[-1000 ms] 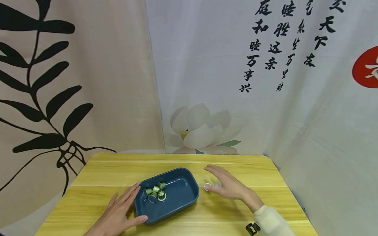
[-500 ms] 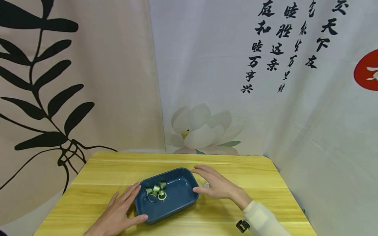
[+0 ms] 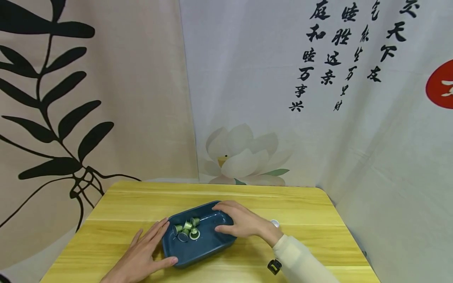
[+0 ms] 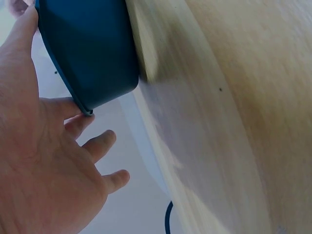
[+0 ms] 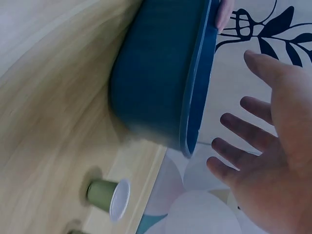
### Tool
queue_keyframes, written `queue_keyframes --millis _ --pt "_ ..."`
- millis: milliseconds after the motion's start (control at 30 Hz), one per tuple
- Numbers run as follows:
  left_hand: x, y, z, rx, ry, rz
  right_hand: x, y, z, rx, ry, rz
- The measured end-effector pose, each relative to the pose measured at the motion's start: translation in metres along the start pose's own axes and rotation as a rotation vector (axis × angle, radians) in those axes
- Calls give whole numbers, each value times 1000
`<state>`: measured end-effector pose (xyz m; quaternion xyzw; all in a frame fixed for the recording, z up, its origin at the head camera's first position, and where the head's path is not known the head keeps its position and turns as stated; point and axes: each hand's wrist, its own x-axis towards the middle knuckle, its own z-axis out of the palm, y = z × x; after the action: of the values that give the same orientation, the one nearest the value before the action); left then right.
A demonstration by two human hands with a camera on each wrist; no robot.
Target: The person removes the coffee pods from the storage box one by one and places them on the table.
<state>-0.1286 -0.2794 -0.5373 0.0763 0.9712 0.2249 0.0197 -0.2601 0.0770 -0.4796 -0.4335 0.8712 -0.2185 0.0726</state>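
A dark blue rectangular dish (image 3: 209, 248) sits at an angle on the table, with several green coffee capsules (image 3: 186, 230) grouped in its left half. My left hand (image 3: 143, 251) lies along the left end of the dish, fingers extended, fingertips and thumb at the rim. Over the right end hovers my right hand (image 3: 238, 220), fingers spread and nothing in them, as the right wrist view shows. That view also has a green capsule with a pale rim (image 5: 109, 198) lying on the table beside the dish, and part of another dark shape at the bottom edge.
The light wooden table (image 3: 301, 212) ends at a back edge near a hanging cloth (image 3: 247, 98) printed with a lotus and characters. Right of my right wrist, a capsule (image 3: 275, 223) shows on the table. A black band (image 3: 274, 266) is on the right wrist.
My right hand has moved left from above the loose capsules on the table to over the right end of the dish. The left hand and the dish have stayed in place.
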Motion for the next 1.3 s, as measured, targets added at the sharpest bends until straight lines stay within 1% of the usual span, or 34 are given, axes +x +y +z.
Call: queue_keyframes --millis 367,700,1000,1200,1300 --pt "0 -1 0 -9 -27 -18 26 -15 20 12 -77 -56" --pt "0 -2 0 -4 -20 -1 45 -21 38 1 -113 -119" --pt "0 -2 -1 -13 -22 0 55 -23 47 -28 -173 -100" --pt "0 -2 -1 -20 -17 1 61 -27 52 -43 -209 -109" --pt "0 -1 -2 -23 -12 8 64 -29 54 -71 -220 -113"
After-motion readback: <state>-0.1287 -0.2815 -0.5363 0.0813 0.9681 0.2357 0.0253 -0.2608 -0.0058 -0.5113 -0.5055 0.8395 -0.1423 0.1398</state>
